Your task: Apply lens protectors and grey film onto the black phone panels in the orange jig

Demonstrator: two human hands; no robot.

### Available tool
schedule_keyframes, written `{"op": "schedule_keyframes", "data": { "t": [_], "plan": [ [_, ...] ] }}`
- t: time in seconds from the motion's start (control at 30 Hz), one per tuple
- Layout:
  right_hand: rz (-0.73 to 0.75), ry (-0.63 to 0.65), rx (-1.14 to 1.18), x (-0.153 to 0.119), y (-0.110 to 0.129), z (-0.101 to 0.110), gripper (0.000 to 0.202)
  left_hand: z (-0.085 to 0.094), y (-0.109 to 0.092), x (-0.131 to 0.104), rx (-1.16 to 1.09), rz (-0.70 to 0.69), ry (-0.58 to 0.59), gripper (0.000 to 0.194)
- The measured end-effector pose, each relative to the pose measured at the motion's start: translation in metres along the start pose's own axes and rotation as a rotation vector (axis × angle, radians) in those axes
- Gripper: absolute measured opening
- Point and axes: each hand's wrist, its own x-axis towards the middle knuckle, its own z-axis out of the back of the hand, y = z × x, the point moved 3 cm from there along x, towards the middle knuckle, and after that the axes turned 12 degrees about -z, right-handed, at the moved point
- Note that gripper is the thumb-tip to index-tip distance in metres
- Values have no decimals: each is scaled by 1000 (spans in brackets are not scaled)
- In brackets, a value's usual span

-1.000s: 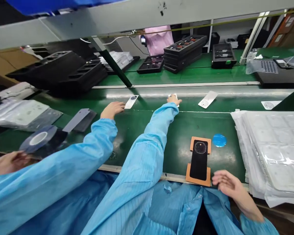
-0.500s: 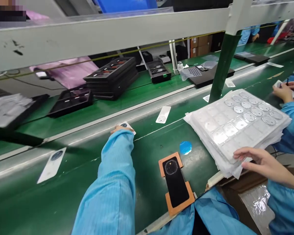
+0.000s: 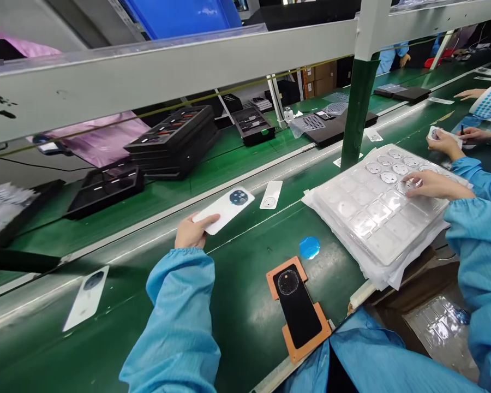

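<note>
My left hand grips a white phone back cover by its near end, thumb on top, its dark round camera area at the far end. At the right, my right hand bends over a clear plastic tray, fingertips closed at the edge of a round camera-ring piece in one pocket. Similar round pieces fill several pockets beside it. In front of me an orange fixture holds a black phone-shaped plate with a ring outline. A blue round film lies near it.
More white covers lie along the green conveyor belt. A green post rises behind the tray, under a white beam. Black trays are stacked across the line. A co-worker's hands work at the right.
My left hand has lifted the white back cover off the belt and turned it into view. My right hand has moved from the tray's near corner up to the round pieces.
</note>
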Motion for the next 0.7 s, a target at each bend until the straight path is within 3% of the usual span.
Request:
{"op": "schedule_keyframes", "data": {
  "t": [0.1,0.23,0.33,0.43,0.5,0.6,0.7],
  "plan": [
    [-39,187,-115,5,7,-6,37,2,-26,-41,-126,-64,65,17],
    [-31,147,-236,-16,26,1,30,13,-33,-107,-336,24,36,14],
    [93,87,-249,-68,59,5,39,26,-16,-147,-490,188,-110,11],
    [199,231,-12,-139,98,-8,50,33,4,-177,-674,283,-249,28],
    [239,415,192,-186,121,-31,49,33,18,-194,-733,319,-272,32],
    [281,652,277,-244,141,-88,30,30,38,-216,-736,392,-259,26],
    [489,618,190,-286,152,-150,19,32,53,-231,-787,405,-251,26]
  ]
}}
